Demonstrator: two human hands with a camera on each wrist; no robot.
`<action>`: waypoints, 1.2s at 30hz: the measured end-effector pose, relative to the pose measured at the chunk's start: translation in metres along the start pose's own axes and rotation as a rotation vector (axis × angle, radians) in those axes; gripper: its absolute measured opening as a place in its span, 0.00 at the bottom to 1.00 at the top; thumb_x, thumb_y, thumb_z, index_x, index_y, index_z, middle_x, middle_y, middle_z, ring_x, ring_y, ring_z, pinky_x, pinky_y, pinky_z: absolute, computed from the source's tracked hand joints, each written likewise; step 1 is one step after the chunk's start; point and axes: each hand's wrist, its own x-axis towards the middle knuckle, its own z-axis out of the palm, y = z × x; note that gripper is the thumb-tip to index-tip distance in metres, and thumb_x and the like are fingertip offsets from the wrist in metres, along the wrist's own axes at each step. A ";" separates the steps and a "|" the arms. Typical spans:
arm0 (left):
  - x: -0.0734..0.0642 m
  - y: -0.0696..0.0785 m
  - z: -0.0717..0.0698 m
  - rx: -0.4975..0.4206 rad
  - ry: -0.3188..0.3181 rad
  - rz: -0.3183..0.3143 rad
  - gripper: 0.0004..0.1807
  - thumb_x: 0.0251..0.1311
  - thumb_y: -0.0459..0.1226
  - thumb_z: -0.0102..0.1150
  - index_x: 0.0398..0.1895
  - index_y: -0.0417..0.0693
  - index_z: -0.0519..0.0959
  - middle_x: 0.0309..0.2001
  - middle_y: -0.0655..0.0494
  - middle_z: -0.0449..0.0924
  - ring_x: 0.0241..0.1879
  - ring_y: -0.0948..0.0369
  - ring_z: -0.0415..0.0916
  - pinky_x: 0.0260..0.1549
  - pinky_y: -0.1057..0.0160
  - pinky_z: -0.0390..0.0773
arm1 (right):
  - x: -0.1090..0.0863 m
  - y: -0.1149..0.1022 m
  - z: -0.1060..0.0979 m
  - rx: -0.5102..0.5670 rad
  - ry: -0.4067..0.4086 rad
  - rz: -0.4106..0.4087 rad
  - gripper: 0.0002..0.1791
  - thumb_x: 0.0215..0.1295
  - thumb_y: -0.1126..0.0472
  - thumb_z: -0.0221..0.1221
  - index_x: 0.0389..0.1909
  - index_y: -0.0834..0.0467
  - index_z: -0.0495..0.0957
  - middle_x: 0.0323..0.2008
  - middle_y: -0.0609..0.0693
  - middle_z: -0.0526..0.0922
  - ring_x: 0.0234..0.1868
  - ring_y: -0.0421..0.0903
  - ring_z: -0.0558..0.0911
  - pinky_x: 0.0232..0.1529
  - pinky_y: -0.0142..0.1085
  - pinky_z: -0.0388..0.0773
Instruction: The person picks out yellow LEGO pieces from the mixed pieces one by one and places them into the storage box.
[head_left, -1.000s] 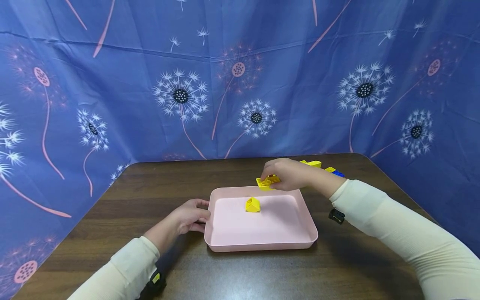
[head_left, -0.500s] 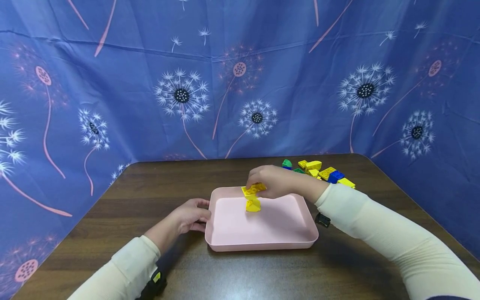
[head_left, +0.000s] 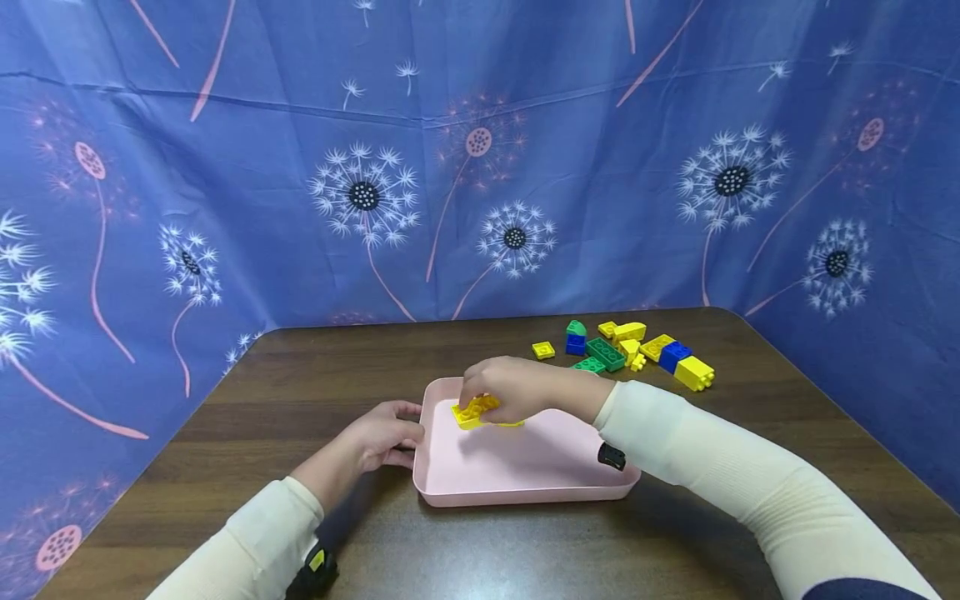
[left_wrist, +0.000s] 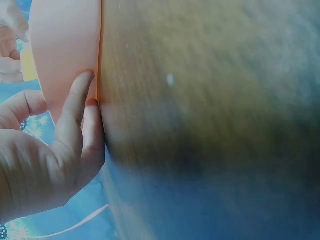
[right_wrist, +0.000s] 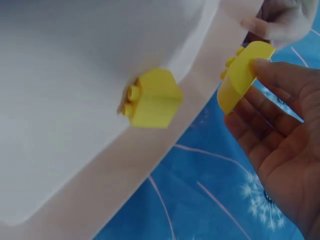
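Observation:
A pink tray (head_left: 525, 495) sits on the table, and my left hand (head_left: 382, 435) holds its left side. The left wrist view shows that hand's fingers (left_wrist: 75, 100) against the outer wall. Over the tray's left part, my right hand (head_left: 517, 387) pinches a yellow building brick (head_left: 471, 415) between thumb and fingers. In the right wrist view this held brick (right_wrist: 245, 75) has a curved side and a row of studs. A second yellow brick (right_wrist: 157, 100), with sloped faces and two studs, lies in the tray; my right hand mostly covers it in the head view.
Loose bricks lie at the back right: a small yellow one (head_left: 543, 350), green ones (head_left: 604, 354), a blue one (head_left: 575, 345) and several more yellow ones. A yellow-blue-yellow row (head_left: 675, 357) is nearest the right edge. A blue dandelion cloth (head_left: 450, 167) hangs behind the table.
My right hand has carried the yellow brick from the tray's back edge leftward and forward into the tray, past the other brick. Loose bricks behind its arm are uncovered. The left hand stays put.

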 end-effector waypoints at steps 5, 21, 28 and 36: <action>0.000 0.001 0.000 0.004 0.019 -0.008 0.36 0.45 0.24 0.50 0.64 0.31 0.61 0.37 0.41 0.81 0.32 0.55 0.81 0.32 0.53 0.84 | 0.004 -0.005 0.009 0.014 -0.051 -0.004 0.15 0.55 0.67 0.66 0.45 0.57 0.84 0.41 0.49 0.82 0.42 0.45 0.80 0.49 0.30 0.76; -0.001 0.001 0.000 0.002 0.007 -0.003 0.36 0.46 0.24 0.50 0.65 0.31 0.59 0.38 0.41 0.82 0.34 0.54 0.81 0.34 0.51 0.84 | 0.013 -0.015 0.029 0.023 -0.149 -0.054 0.12 0.49 0.66 0.71 0.38 0.60 0.85 0.35 0.48 0.84 0.36 0.40 0.80 0.41 0.22 0.74; -0.002 0.002 0.001 -0.002 0.009 0.003 0.36 0.46 0.24 0.51 0.65 0.30 0.58 0.37 0.42 0.82 0.34 0.54 0.81 0.34 0.51 0.84 | 0.014 -0.017 0.027 0.007 -0.165 -0.031 0.13 0.50 0.65 0.71 0.39 0.59 0.86 0.36 0.48 0.84 0.37 0.41 0.81 0.41 0.23 0.74; -0.002 0.002 0.001 0.001 0.028 -0.008 0.35 0.46 0.24 0.51 0.64 0.31 0.60 0.37 0.41 0.81 0.33 0.55 0.81 0.34 0.51 0.84 | 0.015 -0.017 0.028 -0.006 -0.166 -0.035 0.13 0.50 0.64 0.71 0.39 0.58 0.86 0.36 0.46 0.84 0.37 0.40 0.81 0.41 0.23 0.74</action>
